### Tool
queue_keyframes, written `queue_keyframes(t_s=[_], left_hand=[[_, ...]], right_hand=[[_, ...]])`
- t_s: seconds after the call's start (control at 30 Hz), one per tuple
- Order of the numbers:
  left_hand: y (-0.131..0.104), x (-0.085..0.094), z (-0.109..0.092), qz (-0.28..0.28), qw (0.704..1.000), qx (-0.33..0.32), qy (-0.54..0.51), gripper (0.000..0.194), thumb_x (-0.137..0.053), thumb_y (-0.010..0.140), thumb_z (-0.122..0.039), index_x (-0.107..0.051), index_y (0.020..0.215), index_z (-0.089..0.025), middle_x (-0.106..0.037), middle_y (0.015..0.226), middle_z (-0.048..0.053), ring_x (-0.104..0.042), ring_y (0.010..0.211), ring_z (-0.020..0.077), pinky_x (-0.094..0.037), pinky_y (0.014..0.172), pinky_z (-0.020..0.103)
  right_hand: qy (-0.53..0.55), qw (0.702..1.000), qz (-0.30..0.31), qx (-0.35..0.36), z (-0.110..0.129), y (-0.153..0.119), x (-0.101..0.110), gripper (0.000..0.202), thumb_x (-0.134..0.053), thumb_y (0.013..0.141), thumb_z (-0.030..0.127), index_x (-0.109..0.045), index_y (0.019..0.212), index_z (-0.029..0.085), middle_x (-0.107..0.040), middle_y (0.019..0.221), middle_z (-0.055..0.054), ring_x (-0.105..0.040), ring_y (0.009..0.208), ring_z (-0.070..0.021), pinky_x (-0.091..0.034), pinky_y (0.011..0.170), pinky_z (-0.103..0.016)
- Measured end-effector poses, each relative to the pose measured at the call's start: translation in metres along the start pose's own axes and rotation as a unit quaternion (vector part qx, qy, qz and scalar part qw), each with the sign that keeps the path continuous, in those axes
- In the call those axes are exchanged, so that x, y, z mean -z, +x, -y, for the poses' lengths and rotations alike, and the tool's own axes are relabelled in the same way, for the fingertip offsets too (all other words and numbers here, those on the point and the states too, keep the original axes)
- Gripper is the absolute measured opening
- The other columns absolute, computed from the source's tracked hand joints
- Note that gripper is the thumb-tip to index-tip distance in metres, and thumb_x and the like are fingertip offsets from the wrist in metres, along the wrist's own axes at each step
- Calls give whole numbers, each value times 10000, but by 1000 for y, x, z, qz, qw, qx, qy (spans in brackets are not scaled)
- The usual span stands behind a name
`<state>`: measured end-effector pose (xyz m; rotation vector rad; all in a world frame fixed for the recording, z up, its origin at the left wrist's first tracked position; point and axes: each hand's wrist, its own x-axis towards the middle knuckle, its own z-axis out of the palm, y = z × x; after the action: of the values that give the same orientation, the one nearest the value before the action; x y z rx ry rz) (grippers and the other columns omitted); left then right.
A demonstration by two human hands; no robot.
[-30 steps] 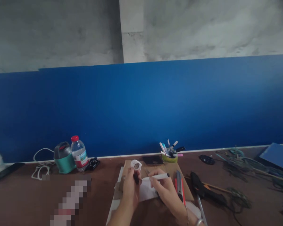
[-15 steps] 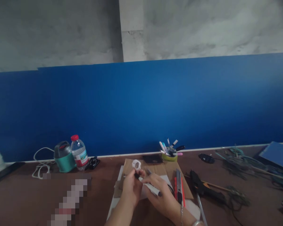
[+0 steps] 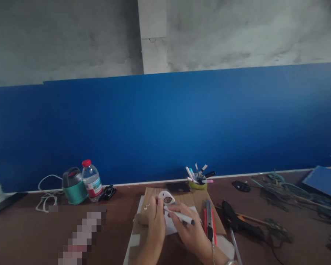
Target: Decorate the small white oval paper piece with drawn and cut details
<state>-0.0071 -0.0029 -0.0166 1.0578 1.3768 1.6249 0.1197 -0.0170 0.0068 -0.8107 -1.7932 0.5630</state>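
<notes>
My left hand [image 3: 156, 221] is closed around a small white rounded piece [image 3: 167, 198] with a dark striped oval on its face. What the piece is, I cannot make out. Between the fingers of my right hand [image 3: 189, 224] is a white marker pen [image 3: 182, 216], its black end pointing right and its other end close to the white piece. Whether the pen touches the piece is unclear. Both hands are above a sheet of brown cardboard [image 3: 152, 194] and some white paper [image 3: 170, 225].
Right of my hands lies a red and grey utility knife [image 3: 209, 217], then a black glue gun [image 3: 238, 222]. A pen holder [image 3: 198, 185] stands behind. To the left are a water bottle [image 3: 92, 181] and a teal container [image 3: 75, 191]; tangled wires [image 3: 287, 191] lie far right.
The white piece has turned so that its striped face shows more. My left hand is more upright, and the pen in my right hand has shifted slightly right.
</notes>
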Motion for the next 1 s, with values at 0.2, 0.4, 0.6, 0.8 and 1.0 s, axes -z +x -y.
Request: queue_keyframes(t_s=[0.2,0.4,0.6,0.8,1.0], left_hand=[[-4,-2,-4,1,1000,4,14,311,-512,759,-506,-555,879,-223,-638,896,67,-582,925,237,-435,781,307],[4,-8,-1,35,994,72,-77,348,-548,717,-540,-505,812,-208,-562,593,-24,-541,495,117,-372,435,200],[26,-4,6,4,979,136,-150,445,-636,555,-572,-510,715,-176,-537,481,-37,-423,327,74,-200,300,169],[18,-1,3,-22,979,109,-169,327,-686,596,-446,-559,694,-161,-554,471,-34,-490,419,87,-302,390,170],[16,2,-7,-34,983,112,-143,310,-692,605,-423,-595,720,-151,-647,583,20,-572,511,134,-414,485,220]], right_hand=[[25,999,13,28,-1,0,-2,127,-507,853,212,-624,899,192,-678,890,-67,-636,831,-161,-478,764,-235],[51,995,39,-82,7,13,9,183,-535,837,311,-659,847,177,-683,777,-51,-621,742,-166,-471,710,-253],[142,964,55,-217,15,30,46,324,-540,805,454,-655,815,151,-518,457,43,-462,431,-92,-381,455,-204],[-95,979,72,-163,-10,29,51,408,-552,787,407,-596,1136,199,-647,1076,-94,-587,963,-244,-457,797,-339],[-355,907,195,-115,-30,19,42,451,-384,744,20,-637,1049,234,-648,1054,-97,-577,969,-248,-394,780,-342]])
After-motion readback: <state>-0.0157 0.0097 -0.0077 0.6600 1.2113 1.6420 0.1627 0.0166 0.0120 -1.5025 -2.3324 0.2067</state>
